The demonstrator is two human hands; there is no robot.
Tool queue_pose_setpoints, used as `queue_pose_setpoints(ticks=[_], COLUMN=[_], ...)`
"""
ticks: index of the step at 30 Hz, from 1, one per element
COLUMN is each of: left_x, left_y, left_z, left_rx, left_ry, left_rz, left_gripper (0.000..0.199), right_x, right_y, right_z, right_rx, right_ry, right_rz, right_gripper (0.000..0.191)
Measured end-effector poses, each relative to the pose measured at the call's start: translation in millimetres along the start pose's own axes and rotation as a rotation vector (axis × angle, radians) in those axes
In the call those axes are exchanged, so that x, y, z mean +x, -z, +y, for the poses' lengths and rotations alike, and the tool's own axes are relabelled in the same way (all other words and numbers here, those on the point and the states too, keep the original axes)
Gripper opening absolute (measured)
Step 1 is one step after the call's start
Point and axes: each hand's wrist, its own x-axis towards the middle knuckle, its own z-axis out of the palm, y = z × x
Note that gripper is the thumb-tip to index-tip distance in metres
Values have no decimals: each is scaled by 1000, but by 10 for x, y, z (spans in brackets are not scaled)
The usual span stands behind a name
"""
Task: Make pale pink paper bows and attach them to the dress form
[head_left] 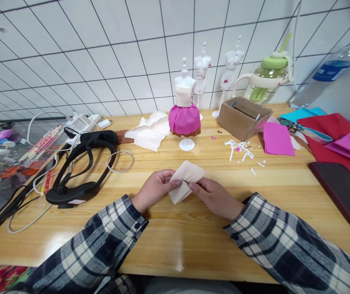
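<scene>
The cream sheet [179, 194] lies pinched between both hands [152, 188].

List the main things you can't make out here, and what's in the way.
Head view: some fingers of the left hand and right hand, hidden behind the cream sheet.
Head view: the bottom inside the cardboard box, hidden by its walls.
Head view: part of the dark phone, cut off by the right edge.
Head view: any fine print on the bottle label, too small and blurred.
</scene>
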Motion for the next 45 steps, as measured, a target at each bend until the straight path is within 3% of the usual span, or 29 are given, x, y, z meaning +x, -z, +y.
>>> queue_pose_setpoints(ticks=[45], left_x=[-14], left_y=[-18], left_z=[30], left_rx=[-14], left_ry=[0], left_rz=[-18], left_gripper=[32], right_x=[17], right_y=[0], right_z=[50], right_rx=[9], right_ry=[16], right_rz=[-8], right_gripper=[36])
